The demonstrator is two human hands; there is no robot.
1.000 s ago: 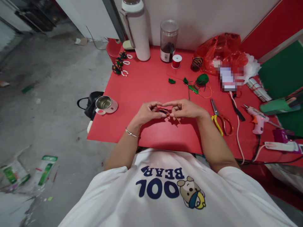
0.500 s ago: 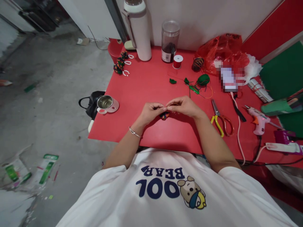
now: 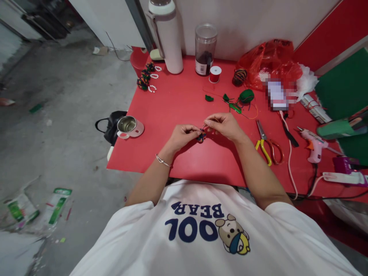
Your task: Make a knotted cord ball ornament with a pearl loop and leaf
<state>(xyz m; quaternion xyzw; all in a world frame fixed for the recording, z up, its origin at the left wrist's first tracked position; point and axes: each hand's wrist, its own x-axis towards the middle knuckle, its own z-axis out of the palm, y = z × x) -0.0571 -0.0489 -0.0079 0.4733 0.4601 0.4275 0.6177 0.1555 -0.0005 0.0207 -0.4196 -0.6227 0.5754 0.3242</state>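
Since the right hand [image 3: 224, 125] has edged away, its fingers pinching a thin strand or tool [image 3: 204, 125], the multicoloured yarn piece [image 3: 201, 137] hangs from the left hand's [image 3: 183, 137] fingers over the counter [image 3: 169, 103], its edge apparently being worked.

Red table [image 3: 172, 101] with mug [image 3: 133, 129], thermos [image 3: 171, 44]

From one head-worn camera, we look forward and steeply down, close over the white printed cloth T-shirt [image 3: 198, 212], onto the flat, red, straight-edged tabletop [image 3: 169, 105].
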